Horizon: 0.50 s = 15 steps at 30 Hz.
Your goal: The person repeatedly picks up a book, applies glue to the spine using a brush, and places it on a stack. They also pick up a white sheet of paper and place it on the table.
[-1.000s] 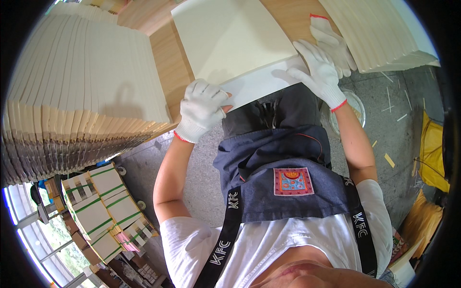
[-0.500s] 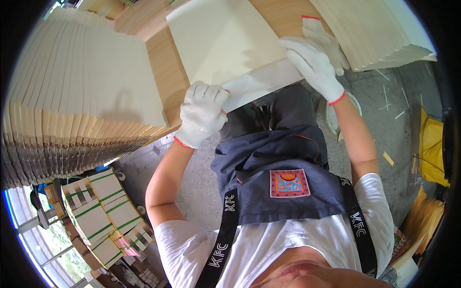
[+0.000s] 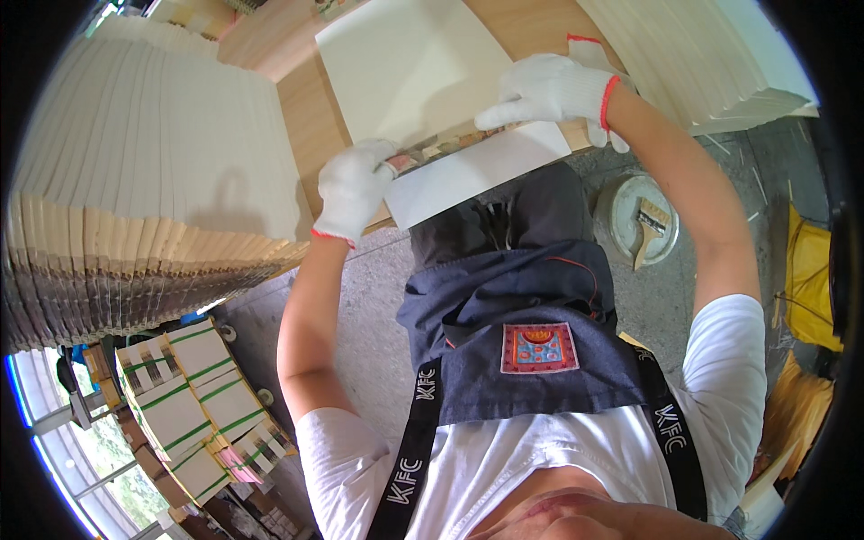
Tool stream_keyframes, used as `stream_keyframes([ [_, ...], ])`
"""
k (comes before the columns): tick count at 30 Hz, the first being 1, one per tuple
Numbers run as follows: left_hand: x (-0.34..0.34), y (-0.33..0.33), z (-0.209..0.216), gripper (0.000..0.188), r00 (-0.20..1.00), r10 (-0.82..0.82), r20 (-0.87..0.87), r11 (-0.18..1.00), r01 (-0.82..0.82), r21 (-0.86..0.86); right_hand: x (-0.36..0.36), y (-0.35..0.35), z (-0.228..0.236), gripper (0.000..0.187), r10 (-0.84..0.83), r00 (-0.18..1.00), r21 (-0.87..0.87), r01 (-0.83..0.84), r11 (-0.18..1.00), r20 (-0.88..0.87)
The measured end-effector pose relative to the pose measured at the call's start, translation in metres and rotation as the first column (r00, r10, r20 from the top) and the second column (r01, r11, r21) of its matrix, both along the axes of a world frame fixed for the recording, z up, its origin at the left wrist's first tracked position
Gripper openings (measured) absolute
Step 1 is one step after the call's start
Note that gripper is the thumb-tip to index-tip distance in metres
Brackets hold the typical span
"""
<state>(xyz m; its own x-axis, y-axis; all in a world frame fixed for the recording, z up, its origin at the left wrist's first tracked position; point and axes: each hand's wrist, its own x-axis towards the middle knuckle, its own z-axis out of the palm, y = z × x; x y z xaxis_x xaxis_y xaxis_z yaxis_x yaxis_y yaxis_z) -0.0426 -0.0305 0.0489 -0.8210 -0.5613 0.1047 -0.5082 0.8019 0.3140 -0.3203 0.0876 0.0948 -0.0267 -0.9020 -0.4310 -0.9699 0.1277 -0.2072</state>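
Observation:
A large cream sheet (image 3: 409, 72) lies on the wooden table before me, with a white flap (image 3: 481, 175) along its near edge. Between them runs a narrow multicoloured printed band (image 3: 454, 141). My left hand (image 3: 351, 189), in a white knitted glove with a red cuff, is closed on the band's left end. The gloved right hand (image 3: 549, 88) rests over the band's right part, a digit stretched left along it; its other fingers show only partly. Behind that hand lies a spare white glove (image 3: 589, 54), partly covered.
Tall stacks of folded boards stand at the left (image 3: 162, 135) and right (image 3: 693, 63). A white bucket (image 3: 612, 216) with a wooden-handled brush (image 3: 648, 234) across it stands by my right leg. Strapped bundles (image 3: 193, 405) sit lower left; a yellow bag (image 3: 810, 279) hangs far right.
My right hand has moved left from the sheet's right end, turning so its digit points left. The left hand has shifted slightly left. The printed band and the bucket's brush now show.

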Motion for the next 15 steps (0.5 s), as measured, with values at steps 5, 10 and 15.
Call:
stream_keyframes([
  [5,-0.012,-0.029,-0.005,0.033,0.975,0.180,0.133,0.889,-0.219,0.401,-0.029,0.003,-0.040,0.049,-0.039,0.962,-0.234,0.104,0.967,0.270],
  [10,-0.010,-0.034,-0.020,0.029,0.969,0.223,0.108,0.879,-0.248,0.408,-0.022,0.002,-0.059,0.040,-0.150,0.912,-0.286,0.270,0.919,0.381],
  [15,-0.011,-0.034,-0.019,0.027,0.966,0.228,0.125,0.857,-0.260,0.445,-0.019,0.005,-0.062,0.036,-0.199,0.903,-0.313,0.328,0.891,0.380],
])
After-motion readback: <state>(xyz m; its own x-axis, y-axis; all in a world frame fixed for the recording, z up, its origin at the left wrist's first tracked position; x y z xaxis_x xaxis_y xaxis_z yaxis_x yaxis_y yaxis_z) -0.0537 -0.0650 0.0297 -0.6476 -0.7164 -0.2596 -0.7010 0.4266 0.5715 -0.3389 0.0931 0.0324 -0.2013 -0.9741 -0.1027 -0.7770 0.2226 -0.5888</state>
